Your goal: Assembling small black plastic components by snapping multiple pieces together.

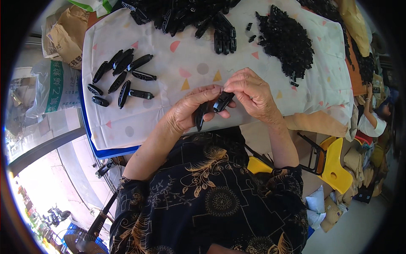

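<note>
Left hand (192, 111): fingers curled closed around 1 long black plastic part (199, 117), which pokes out below the palm. Right hand (252, 94): thumb and fingertips pinched on the upper end of a second black plastic piece (223, 101), held between both hands just above the patterned tablecloth (169, 76) edge.

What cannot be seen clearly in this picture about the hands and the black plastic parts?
Head view:
- Long black plastic piece: the right hand and left hand cover its ends.
- Second black part: mostly hidden under the left palm.
- Heap of small black plastic bits: too small to tell apart.
- Top pile of black parts: cut off by the edge.
</note>
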A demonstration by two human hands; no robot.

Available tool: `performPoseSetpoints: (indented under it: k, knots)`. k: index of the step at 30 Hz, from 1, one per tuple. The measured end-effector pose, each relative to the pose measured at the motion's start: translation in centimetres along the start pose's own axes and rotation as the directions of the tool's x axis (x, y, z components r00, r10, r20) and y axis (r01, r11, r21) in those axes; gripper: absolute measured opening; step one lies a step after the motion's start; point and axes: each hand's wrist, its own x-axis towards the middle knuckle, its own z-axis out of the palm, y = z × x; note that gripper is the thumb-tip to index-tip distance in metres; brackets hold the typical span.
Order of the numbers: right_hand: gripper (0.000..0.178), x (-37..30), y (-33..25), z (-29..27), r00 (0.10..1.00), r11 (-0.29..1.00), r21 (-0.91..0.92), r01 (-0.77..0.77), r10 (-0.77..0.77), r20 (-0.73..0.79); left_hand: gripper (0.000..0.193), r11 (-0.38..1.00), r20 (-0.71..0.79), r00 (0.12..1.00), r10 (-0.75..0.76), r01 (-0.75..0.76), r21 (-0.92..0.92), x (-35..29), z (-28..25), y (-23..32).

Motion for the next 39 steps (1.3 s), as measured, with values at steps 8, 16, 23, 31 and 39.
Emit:
performPoseSetpoints:
  k: [8,16,23,31,39]
  knots:
    - [0.023,-0.3,0.1,0.5,0.997,0.982,-0.180,0.061,-0.069,-0.039,0.041,0.929,-0.119,0.989,0.092,-0.042,0.368,0.3,0.2,0.0]
    - [0.031,-1.7,0.2,3.4,0.824,0.749,0.563,-0.348,0.531,-0.197,0.036,0.829,-0.184,0.932,0.313,-0.174,0.531,0.4,0.7,-0.5]
    - [0.039,0.3,-0.7,5.0,0.800,0.457,0.804,-0.380,0.599,0.038,0.050,0.519,-0.072,0.848,0.525,-0.252,0.817,0.4,0.8,-0.6]
    - [0.030,1.0,-0.3,5.2,0.824,0.540,0.775,-0.327,0.565,-0.046,0.048,0.536,-0.079,0.835,0.544,-0.274,0.798,1.0,0.8,0.2]
    - [0.026,1.4,2.7,3.5,0.854,0.600,0.724,-0.340,0.519,-0.029,0.053,0.238,0.156,0.816,0.556,-0.336,0.911,2.4,-1.5,2.5]
